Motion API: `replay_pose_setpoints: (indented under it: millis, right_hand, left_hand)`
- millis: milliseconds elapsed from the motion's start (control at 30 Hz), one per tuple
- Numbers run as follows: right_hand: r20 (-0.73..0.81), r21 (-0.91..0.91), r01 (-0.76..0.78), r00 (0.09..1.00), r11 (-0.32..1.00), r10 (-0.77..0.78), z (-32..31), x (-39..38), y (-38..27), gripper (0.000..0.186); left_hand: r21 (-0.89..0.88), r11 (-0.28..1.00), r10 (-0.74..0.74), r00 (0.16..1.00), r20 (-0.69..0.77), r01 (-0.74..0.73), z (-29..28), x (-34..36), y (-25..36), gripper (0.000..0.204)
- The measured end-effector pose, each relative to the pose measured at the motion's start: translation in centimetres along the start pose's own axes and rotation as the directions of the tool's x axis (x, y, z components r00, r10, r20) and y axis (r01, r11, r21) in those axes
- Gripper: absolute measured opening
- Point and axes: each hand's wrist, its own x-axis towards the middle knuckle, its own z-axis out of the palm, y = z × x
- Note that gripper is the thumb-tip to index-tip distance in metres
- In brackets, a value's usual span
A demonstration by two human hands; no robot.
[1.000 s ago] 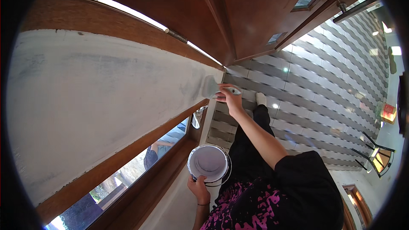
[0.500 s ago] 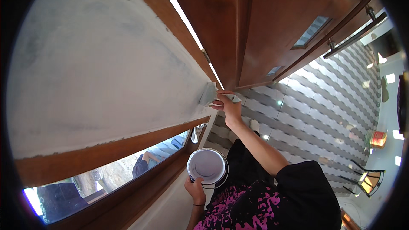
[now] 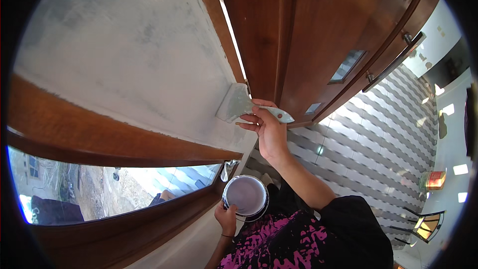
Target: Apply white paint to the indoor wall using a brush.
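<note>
A wide putty knife (image 3: 236, 103) with a pale grey-green blade and a light handle with a hole is in my right hand (image 3: 270, 132). My fingers close around the handle near the blade, which lies against the whitish, grey-smudged wall (image 3: 124, 60) close to its right edge. Lower down, my left hand (image 3: 226, 219) grips a small pail (image 3: 265, 198) by its rim, thumb over the edge. Inside the pail the surface is pale lilac-grey; whether it is filling or just the coated inside, I cannot tell.
A brown wooden door (image 3: 254, 25) with small glass panes stands beside the wall. Below the wall runs a brown window frame (image 3: 99, 119), its glass (image 3: 129, 189) reflecting. Right: patterned floor tiles (image 3: 368, 134), a red container (image 3: 434, 180) and a metal-framed lamp-like object (image 3: 427, 225).
The view has turned, so the door and wall sit differently. The blade has shifted up and left in the picture and shows more fully. Both hands keep their holds.
</note>
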Motion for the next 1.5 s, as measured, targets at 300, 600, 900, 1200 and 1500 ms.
replay_pose_setpoints:
  millis: [300,600,900,1200,1500]
  right_hand:
    - [0.3,0.143,0.12,0.941,0.982,-0.159,6.5,-3.4,-5.2,0.021]
    - [0.329,0.255,0.027,0.937,0.966,-0.113,1.9,-1.9,0.8,0.028]
    - [0.294,0.026,-0.098,0.952,0.995,0.086,-7.0,-0.3,-1.1,0.026]
    - [0.191,-0.142,-0.282,0.933,0.949,0.306,-15.4,-1.7,-2.0,0.021]
    - [0.0,-0.252,-0.396,0.913,0.883,0.409,-21.9,-1.8,4.8,0.027]
  left_hand:
    - [0.107,0.985,0.126,0.989,0.076,-0.133,0.0,-0.2,4.7,0.017]
    - [0.254,0.946,0.144,0.963,0.227,-0.201,4.7,0.0,4.1,0.029]
    - [-0.067,0.982,0.177,0.983,-0.037,-0.179,11.2,-2.5,-0.4,0.021]
    - [-0.054,0.985,0.137,0.939,-0.315,-0.162,8.7,-9.1,-3.2,0.014]
    - [-0.101,0.99,-0.132,0.87,-0.475,0.096,4.1,-16.7,-3.2,0.012]
